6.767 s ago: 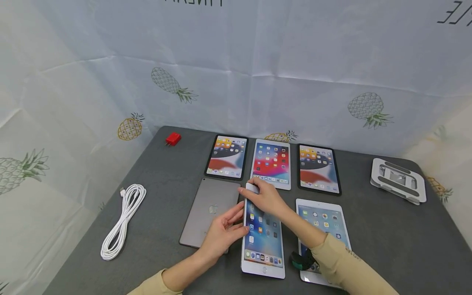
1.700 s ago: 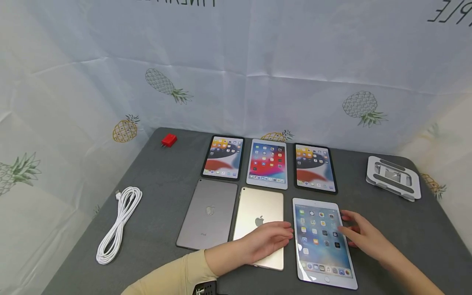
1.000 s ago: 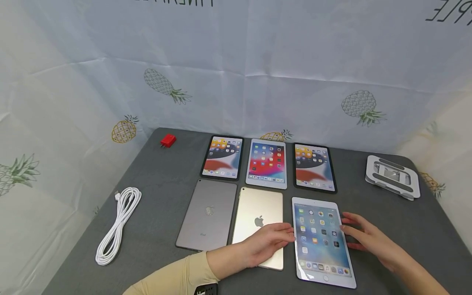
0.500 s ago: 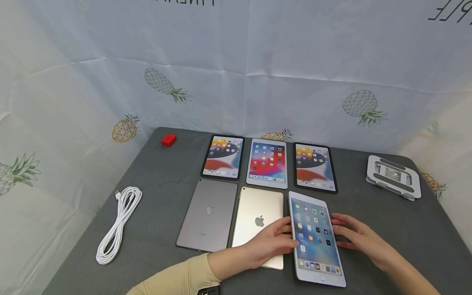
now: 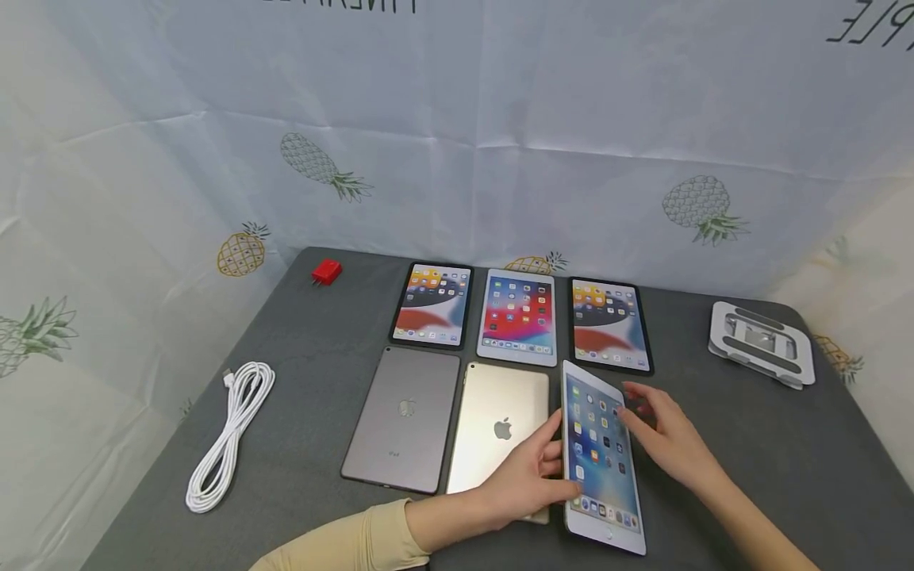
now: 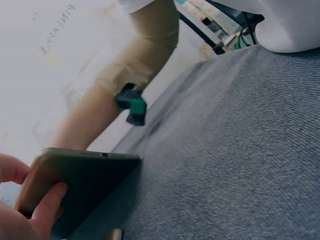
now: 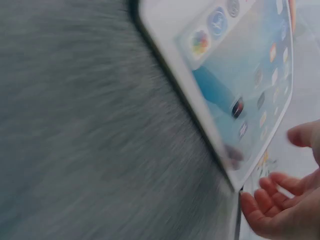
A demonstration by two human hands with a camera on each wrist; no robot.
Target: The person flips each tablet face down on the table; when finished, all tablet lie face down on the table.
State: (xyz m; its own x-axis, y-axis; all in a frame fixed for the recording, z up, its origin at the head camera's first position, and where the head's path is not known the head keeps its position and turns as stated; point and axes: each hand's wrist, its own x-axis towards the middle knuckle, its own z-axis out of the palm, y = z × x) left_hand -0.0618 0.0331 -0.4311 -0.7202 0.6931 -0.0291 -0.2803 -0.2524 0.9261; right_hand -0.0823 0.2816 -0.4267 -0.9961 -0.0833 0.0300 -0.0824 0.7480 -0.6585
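From my end I see the white-framed tablet (image 5: 603,460) well in from the desk's (image 5: 757,468) right edge, screen up and tilted, its left side raised. The left hand (image 5: 524,476) grips that side, thumb over the front, fingers behind. The right hand (image 5: 667,436) is released, its fingers loose around the upper right side; I can't tell whether they touch. Just left lie a gold-backed tablet (image 5: 508,408) and a grey-backed tablet (image 5: 400,420), both face down. Along the far edge I count three lit tablets (image 5: 517,317). I have a red plug (image 5: 326,272) near the far left corner, a white cable (image 5: 232,436) by the left edge, and a folded silver stand (image 5: 761,345) near the far right corner.
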